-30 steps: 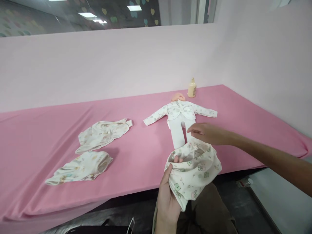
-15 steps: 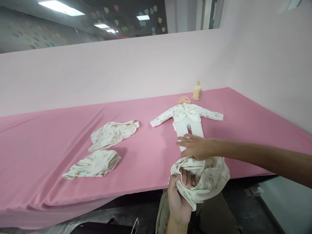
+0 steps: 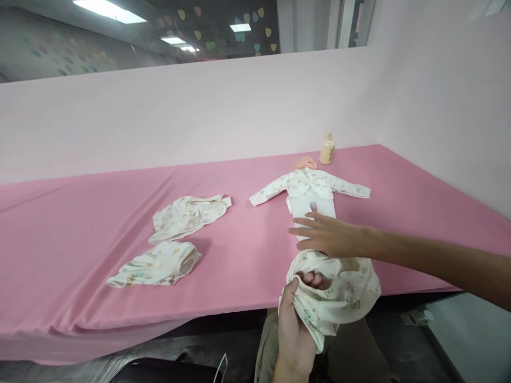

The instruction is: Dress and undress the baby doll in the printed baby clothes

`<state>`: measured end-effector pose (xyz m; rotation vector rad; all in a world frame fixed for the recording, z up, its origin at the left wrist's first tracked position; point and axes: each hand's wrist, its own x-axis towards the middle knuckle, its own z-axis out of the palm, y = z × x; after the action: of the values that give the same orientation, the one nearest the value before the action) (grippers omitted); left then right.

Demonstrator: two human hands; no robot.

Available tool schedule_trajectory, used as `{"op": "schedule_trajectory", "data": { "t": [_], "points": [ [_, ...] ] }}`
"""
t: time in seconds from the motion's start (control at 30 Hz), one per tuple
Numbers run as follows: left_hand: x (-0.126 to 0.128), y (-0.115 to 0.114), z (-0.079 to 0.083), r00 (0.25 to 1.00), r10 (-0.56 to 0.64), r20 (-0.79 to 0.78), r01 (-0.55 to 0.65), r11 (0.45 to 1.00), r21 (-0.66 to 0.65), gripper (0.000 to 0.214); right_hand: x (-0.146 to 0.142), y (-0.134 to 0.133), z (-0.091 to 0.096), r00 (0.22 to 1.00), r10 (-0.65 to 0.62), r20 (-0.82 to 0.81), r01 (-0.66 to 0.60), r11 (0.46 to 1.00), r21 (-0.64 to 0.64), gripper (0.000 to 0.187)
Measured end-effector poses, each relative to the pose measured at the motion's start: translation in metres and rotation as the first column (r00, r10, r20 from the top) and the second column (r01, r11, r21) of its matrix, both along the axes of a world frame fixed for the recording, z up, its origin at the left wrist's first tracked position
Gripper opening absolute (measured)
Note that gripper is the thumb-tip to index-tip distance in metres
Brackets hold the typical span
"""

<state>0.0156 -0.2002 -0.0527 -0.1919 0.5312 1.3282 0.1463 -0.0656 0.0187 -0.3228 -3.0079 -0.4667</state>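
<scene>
My left hand [image 3: 293, 330] is closed on the edge of a bunched white printed baby garment [image 3: 351, 295], with fingers showing inside its opening. How the garment is cut cannot be told while it is gathered up. Over the lower part of a baby doll [image 3: 306, 163], my right hand [image 3: 325, 236] stretches out flat with fingers spread, just above the garment's rim. Whether it touches the doll cannot be told. The doll lies on its back in a printed long-sleeved top [image 3: 305, 183] and white clothing [image 3: 307, 205] below. Its feet are hidden by my hand and the garment.
A pink cloth [image 3: 231, 255] covers the table, which meets a white wall [image 3: 199, 117] at the back. Two printed baby garments, one upper [image 3: 189, 215] and one lower [image 3: 159, 264], lie to the left. A pale yellow pump bottle [image 3: 327, 150] stands behind the doll's head.
The garment's opening is narrower, and its near edge hangs slightly lower in my left hand. My right hand's fingers are more spread. The whole view has shifted slightly.
</scene>
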Motion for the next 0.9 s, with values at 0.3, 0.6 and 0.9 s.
{"op": "schedule_trajectory", "data": {
  "t": [0.3,0.6,0.9],
  "points": [
    [0.000,0.002,0.002,1.000,0.000,-0.027,-0.001,1.000,-0.026,0.012,-0.002,0.012,0.008,0.999,-0.039,0.011,0.040,0.999,-0.018,0.032],
    [0.005,-0.002,0.002,0.987,-0.043,-0.157,0.034,0.997,-0.065,0.030,0.003,0.023,0.008,0.991,-0.055,-0.123,0.057,0.998,0.009,0.044],
    [0.002,0.005,0.012,0.993,-0.087,-0.079,0.086,0.996,-0.019,0.028,-0.002,0.016,0.018,0.988,-0.075,-0.133,0.055,0.988,-0.145,0.039]
  ]
}}
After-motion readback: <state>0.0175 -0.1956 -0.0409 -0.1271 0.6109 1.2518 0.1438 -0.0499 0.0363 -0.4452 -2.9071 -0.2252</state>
